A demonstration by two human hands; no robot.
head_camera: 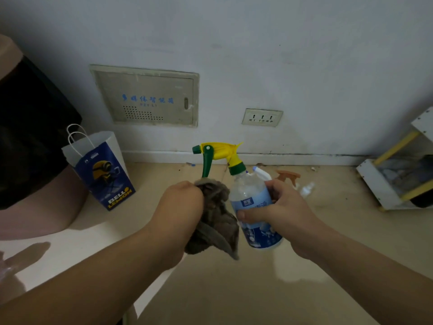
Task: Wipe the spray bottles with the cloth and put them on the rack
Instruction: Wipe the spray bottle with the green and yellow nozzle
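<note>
Currently in hand: spray bottle [254, 207], clear body with a blue label, yellow and green trigger head; held above the floor [234, 289], resting on nothing.
Right hand [281, 207]: wrapped round the middle of the bottle from its right side, thumb across the label, the other fingers [271, 186] curled behind the shoulder.
Left hand [180, 202]: bunched round the grey-brown cloth [215, 221], its fingers closed on the upper folds; the rest of the cloth hangs below the fist.
Long axis of bottle: near upright, base low and toward the person, head leaning a little left; the nozzle points left.
Key relation: the cloth lies just left of the bottle and touches its left flank, so the wiping stroke likely runs along the axis, shoulder to base, with the right hand turning the body to show fresh sides.
Rack [393, 179]: white with yellow bars, on the floor at far right by the wall, well apart from the bottle; the right hand is the nearer one to it.
Awaiting: two more bottles lie on the floor behind the held one, a white-headed bottle [261, 172] and an orange-triggered bottle [289, 175].
Judged stage: wiping of the first bottle; placing not yet done.
</note>
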